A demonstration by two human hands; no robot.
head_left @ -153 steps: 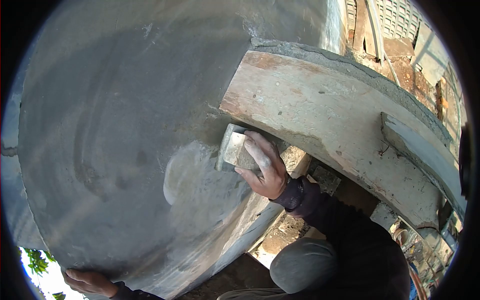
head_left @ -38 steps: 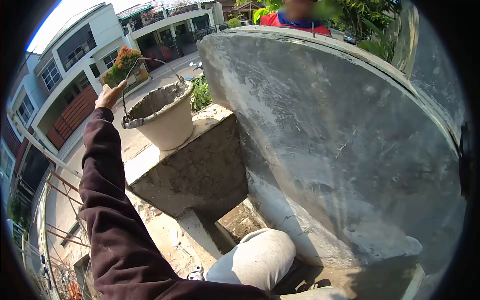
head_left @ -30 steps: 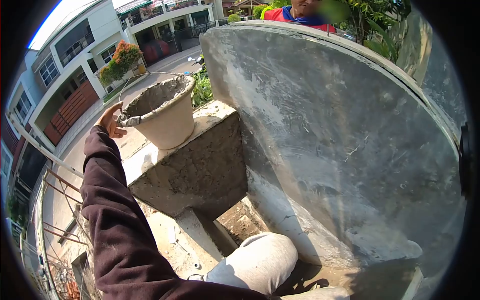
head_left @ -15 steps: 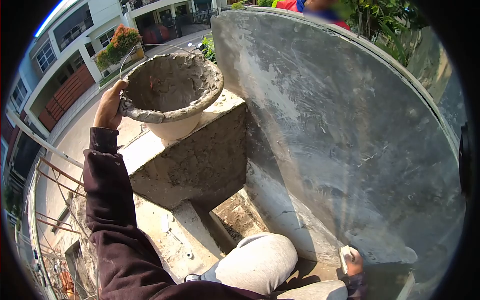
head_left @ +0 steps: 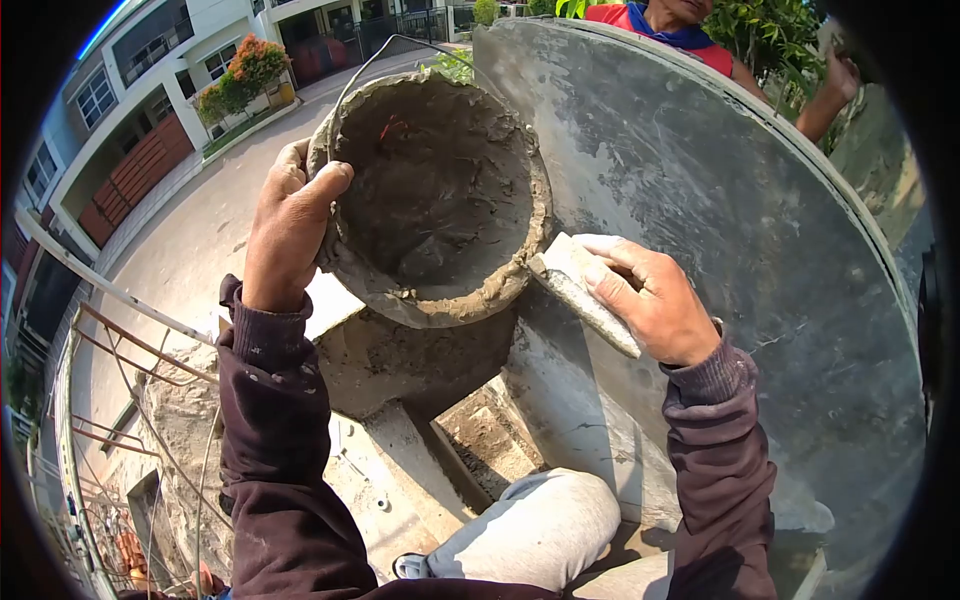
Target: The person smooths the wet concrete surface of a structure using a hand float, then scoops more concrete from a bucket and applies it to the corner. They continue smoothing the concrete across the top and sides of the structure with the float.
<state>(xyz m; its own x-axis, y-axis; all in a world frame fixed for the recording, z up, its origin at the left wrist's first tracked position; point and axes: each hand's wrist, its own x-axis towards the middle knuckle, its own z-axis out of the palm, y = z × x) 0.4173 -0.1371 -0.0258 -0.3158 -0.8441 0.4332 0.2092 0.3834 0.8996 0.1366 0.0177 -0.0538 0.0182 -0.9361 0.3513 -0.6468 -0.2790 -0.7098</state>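
Note:
My left hand is closed on the left rim of a mortar-caked bucket, thumb over the edge beside the wire handle. The bucket tilts toward me, and wet grey mortar coats its inner wall and bottom. In my right hand is a pale, flat, worn block, pinched between thumb and fingers. The block's far end sits right at the bucket's right rim. Below the bucket is a rough cement-covered pillar.
A curved grey plastered wall rises on the right; a person in a red top is behind it. Bare rebar sticks out at the left. Between concrete ledges lies a rubble-filled gap, by my knee.
My right hand has come up from the wall's foot to the bucket's rim with the pale block. The bucket has been tipped toward me and shifted right. The person behind the wall shows more.

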